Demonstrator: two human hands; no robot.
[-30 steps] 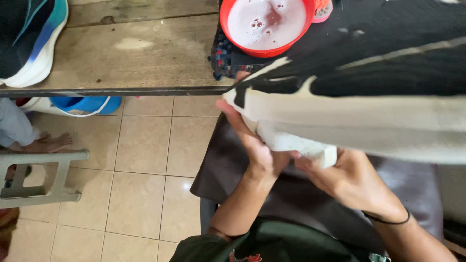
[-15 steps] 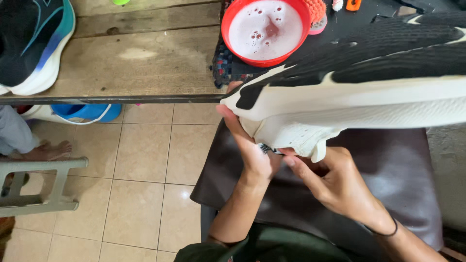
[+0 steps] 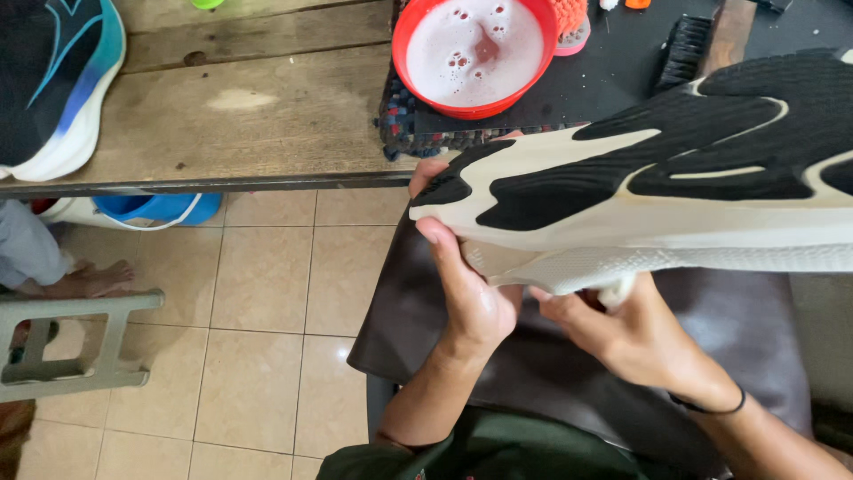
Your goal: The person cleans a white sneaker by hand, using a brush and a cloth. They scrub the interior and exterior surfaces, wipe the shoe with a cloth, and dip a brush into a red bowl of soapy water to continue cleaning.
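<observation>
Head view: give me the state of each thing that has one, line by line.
White shoe: turned sole-up, held in both hands.
Left hand: gripping the shoe's toe end.
Right hand: under the shoe, on its upper.
Red bowl: upright, filled with foamy liquid.
Blue-and-black shoe: lying on the wooden table, untouched.

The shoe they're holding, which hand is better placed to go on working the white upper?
Probably the right hand: it sits under the white upper of the shoe, apparently pinching something small and white against it. The left hand grips the shoe's tip, sole turned up, steadying it.
</observation>
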